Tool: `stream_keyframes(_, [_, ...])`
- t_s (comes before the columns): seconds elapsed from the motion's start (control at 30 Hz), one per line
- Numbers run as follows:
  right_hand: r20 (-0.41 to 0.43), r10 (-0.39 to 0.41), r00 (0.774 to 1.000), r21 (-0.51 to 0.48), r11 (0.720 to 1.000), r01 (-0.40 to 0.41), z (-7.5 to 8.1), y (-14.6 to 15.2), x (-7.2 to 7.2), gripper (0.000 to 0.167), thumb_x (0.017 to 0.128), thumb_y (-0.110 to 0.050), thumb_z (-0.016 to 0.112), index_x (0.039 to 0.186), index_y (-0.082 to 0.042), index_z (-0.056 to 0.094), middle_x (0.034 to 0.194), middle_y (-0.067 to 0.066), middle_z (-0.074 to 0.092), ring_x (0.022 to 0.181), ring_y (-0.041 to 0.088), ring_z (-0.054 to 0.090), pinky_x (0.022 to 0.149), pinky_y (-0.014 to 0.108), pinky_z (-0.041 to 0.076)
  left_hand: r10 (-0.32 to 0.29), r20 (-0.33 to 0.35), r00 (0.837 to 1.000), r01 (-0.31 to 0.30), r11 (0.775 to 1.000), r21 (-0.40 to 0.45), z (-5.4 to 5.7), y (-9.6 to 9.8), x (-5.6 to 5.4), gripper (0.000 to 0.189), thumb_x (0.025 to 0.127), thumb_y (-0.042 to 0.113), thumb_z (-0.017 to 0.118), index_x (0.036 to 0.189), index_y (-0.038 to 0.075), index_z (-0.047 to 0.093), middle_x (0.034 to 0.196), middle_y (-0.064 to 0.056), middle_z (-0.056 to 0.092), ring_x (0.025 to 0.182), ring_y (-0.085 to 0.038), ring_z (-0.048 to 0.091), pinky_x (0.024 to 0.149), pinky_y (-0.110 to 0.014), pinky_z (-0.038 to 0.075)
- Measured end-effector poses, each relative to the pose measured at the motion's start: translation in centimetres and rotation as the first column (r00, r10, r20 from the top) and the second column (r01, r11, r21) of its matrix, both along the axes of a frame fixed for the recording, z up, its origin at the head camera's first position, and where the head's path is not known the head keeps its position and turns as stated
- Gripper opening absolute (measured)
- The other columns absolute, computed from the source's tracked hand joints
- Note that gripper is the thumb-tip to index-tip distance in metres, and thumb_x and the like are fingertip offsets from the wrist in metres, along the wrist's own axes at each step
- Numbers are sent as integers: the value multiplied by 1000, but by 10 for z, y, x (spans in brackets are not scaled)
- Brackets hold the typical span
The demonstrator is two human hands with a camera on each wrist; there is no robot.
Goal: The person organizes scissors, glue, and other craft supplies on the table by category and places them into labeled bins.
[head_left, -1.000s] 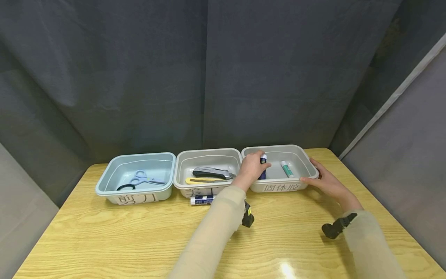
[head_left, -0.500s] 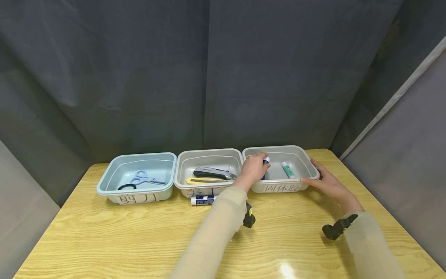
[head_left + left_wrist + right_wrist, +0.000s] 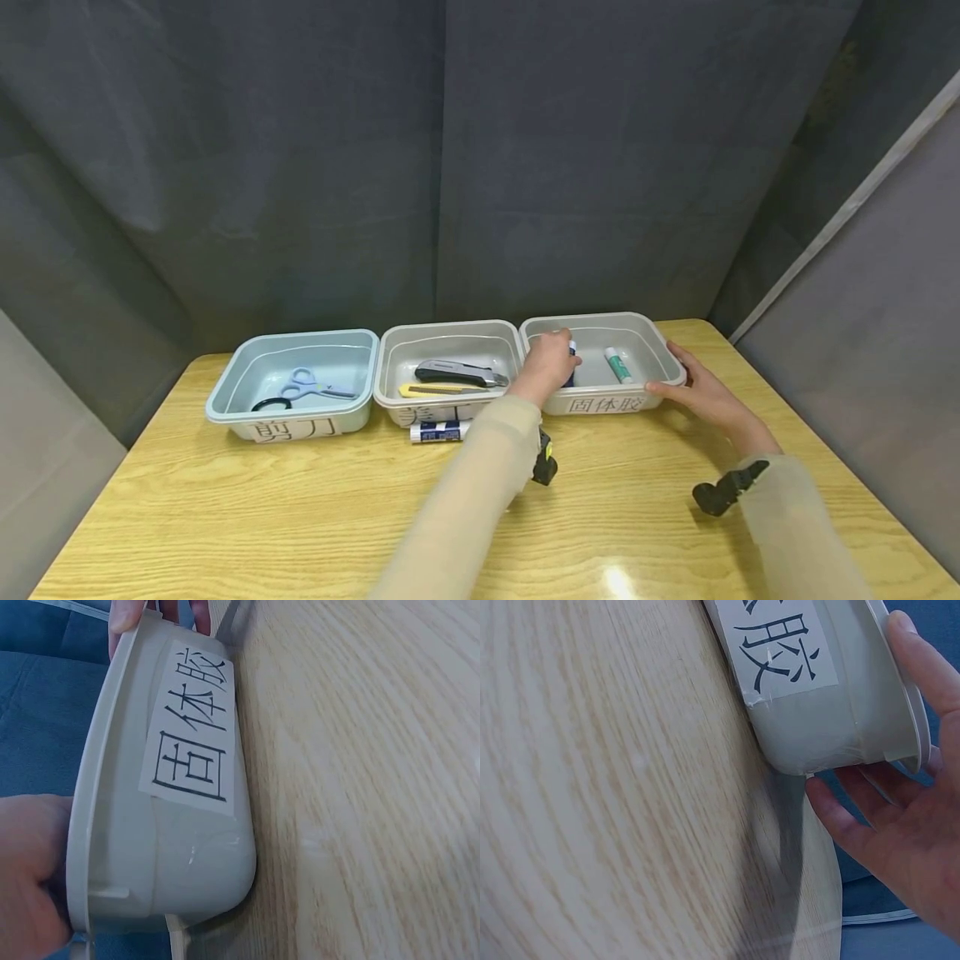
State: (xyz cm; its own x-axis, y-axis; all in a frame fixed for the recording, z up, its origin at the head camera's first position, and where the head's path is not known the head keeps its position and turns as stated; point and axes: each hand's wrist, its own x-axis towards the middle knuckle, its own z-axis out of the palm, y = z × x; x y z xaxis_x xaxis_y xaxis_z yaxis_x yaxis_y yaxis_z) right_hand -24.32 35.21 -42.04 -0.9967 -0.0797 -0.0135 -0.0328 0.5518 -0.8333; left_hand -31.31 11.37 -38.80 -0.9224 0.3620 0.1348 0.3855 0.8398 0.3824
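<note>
My left hand [image 3: 549, 365] reaches into the right-hand grey bin [image 3: 603, 392] and holds a blue glue stick [image 3: 571, 379] with a white cap, standing roughly upright and partly hidden by the fingers. In the left wrist view the bin wall hides the fingers of that hand [image 3: 30, 874]. My right hand [image 3: 708, 392] grips the same bin at its right end. The right wrist view has the thumb on the rim and fingers [image 3: 840, 814] against the outer end wall. A green glue stick [image 3: 618, 365] with a white cap lies inside this bin.
The middle grey bin [image 3: 390, 392] holds a grey-black utility knife [image 3: 457, 372] and a yellow one [image 3: 435, 390]. Scissors [image 3: 303, 385] and a black ring-shaped handle lie in the blue bin [image 3: 225, 408]. Another blue glue stick [image 3: 438, 431] lies on the table before the middle bin.
My left hand has shifted slightly right inside the bin, and the blue glue stick sits lower and more hidden behind it. The right hand has kept its place on the bin.
</note>
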Motion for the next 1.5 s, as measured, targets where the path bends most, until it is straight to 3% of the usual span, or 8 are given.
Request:
stream_keyframes(0.47, [8,8,1000,4,1000,-8,-1,-1,-6,96,85,-32,64,146,-12,-7,150,22,3,131,44,14,101,64,19,11,9,1000,-11,1000,-3,-1,-3,-3,32,88,31,59,115,13,60,112,-2,63,102,-17,59,85,-27,48])
stream_keyframes(0.7, [-1,3,1000,18,1000,-3,-2,-1,-7,97,84,-34,64,146,-10,-6,150,22,5,131,44,15,101,64,18,-95,21,995,95,995,-9,3,-7,-4,33,88,31,58,118,17,60,116,1,62,106,-13,56,88,-23,44])
stream_keyframes(0.87, [-8,14,1000,19,1000,-14,-2,-1,-8,96,85,-32,63,146,-10,-7,150,22,3,132,45,14,101,64,19,-173,29,984,173,985,-2,5,-9,-2,33,89,32,57,118,17,60,106,1,64,93,-9,58,78,-20,46])
stream_keyframes(1.07, [-10,22,1000,-32,999,-22,-1,0,-6,93,86,-27,62,146,-12,-8,150,22,4,131,42,16,101,62,20,-242,48,969,235,964,126,8,-12,2,33,89,30,58,118,14,60,96,0,66,85,-11,59,70,-19,45])
stream_keyframes(1.5, [-19,24,1000,-27,999,-25,0,1,-6,93,86,-28,63,146,-10,-7,150,22,5,131,42,17,101,62,21,-260,8,966,253,947,199,21,-31,18,31,88,30,59,116,18,60,98,2,65,85,-9,59,69,-18,44])
